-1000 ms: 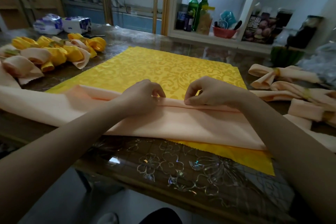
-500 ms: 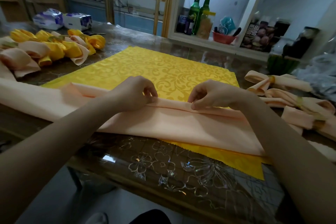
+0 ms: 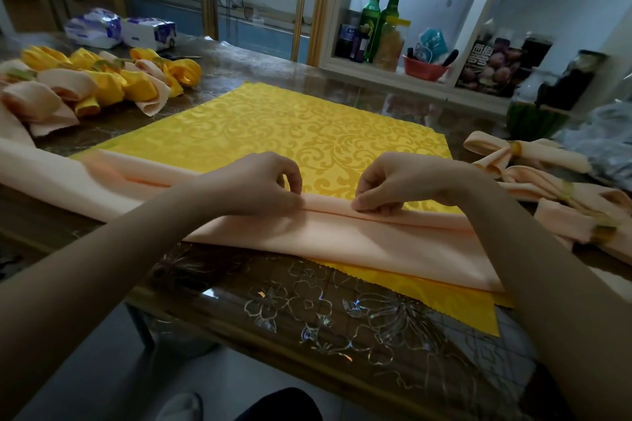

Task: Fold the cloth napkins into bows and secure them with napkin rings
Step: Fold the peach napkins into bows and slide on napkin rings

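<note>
Along the near edge of the table [image 3: 307,311], etched flowers show in the glossy top. Just beyond them a long peach napkin [image 3: 359,243] lies folded into a band that runs from the left edge toward the right edge, covering the near side of a yellow patterned napkin [image 3: 290,123] spread flat in the middle of the surface. A yellow corner sticks out from under the peach cloth at the near right.

Both hands sit on the band's far fold, near each other but apart. The left hand [image 3: 260,184] has its fingers curled, and thumb and forefinger pinch the fold. The right hand [image 3: 400,181] is curled too, its fingertips nipping the same ridge of cloth.

By the right edge lie finished peach bows [image 3: 547,154], one cinched by a gold napkin ring [image 3: 515,148]. Toward the far left corner sits a heap of yellow and peach bows [image 3: 102,82], with tissue packs [image 3: 119,29] behind it. Past the far edge, green bottles [image 3: 372,10] stand on a shelf.
</note>
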Demonstrator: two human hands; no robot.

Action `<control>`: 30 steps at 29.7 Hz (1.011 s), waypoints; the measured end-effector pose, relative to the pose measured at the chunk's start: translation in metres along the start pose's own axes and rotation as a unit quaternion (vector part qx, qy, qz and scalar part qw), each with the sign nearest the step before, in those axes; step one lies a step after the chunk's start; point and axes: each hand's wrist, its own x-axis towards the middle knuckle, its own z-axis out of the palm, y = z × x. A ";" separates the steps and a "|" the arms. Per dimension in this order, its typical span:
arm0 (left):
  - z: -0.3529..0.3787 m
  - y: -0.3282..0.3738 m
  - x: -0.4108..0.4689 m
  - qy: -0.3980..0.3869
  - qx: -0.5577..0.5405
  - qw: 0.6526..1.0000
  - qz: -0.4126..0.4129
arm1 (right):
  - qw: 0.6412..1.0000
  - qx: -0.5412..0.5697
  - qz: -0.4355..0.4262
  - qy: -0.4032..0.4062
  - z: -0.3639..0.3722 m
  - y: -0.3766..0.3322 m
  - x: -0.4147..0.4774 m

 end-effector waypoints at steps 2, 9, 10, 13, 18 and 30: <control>0.003 -0.002 0.002 0.008 -0.029 0.999 -0.011 | 1.000 0.020 0.002 0.012 0.001 0.002 0.001; -0.001 -0.002 0.002 0.007 -0.022 0.999 -0.026 | 1.000 0.004 -0.004 -0.001 -0.001 0.004 0.000; -0.002 -0.002 0.002 0.012 -0.007 1.000 -0.021 | 1.000 -0.008 -0.003 0.001 0.000 0.004 0.000; -0.003 0.000 0.001 0.041 0.060 0.997 0.000 | 0.999 -0.035 -0.008 0.023 0.002 0.001 0.000; 0.005 0.007 0.005 0.156 0.167 0.973 0.033 | 0.987 -0.089 -0.038 0.126 0.011 -0.002 0.006; 0.001 -0.008 0.007 0.090 0.028 0.994 0.049 | 0.997 -0.038 -0.035 0.052 -0.004 0.003 0.000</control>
